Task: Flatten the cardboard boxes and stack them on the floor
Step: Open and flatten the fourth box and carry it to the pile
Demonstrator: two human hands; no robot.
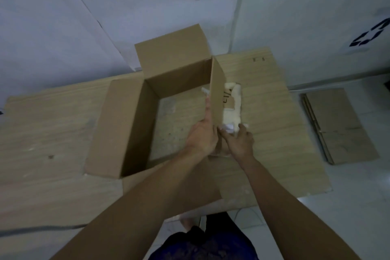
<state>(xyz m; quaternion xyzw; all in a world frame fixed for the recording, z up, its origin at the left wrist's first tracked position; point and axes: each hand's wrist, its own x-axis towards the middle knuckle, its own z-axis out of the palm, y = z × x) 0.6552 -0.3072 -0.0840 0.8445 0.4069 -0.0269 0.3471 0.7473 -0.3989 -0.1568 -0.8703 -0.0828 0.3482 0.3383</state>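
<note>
A pale wooden bench (pixel 52 133) stands against a white wall. Mid-bench sits an open cardboard box (pixel 135 124) (bottomless, wood showing through). The left hand (pixel 202 135) lies flat against its right wall; the right hand (pixel 240 139) pinches white tape (pixel 229 127). Flattened boxes (pixel 341 126) lie on the floor.

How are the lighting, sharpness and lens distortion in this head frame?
Head view: dim, bluish light, no glare; wide-angle bending curves the light wooden table's edges; the open brown cardboard box is soft, its inside left wall shadowed; both hands slightly blurred.

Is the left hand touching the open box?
Touching. The head view shows the left hand laid flat against the right wall of the open box.
</note>
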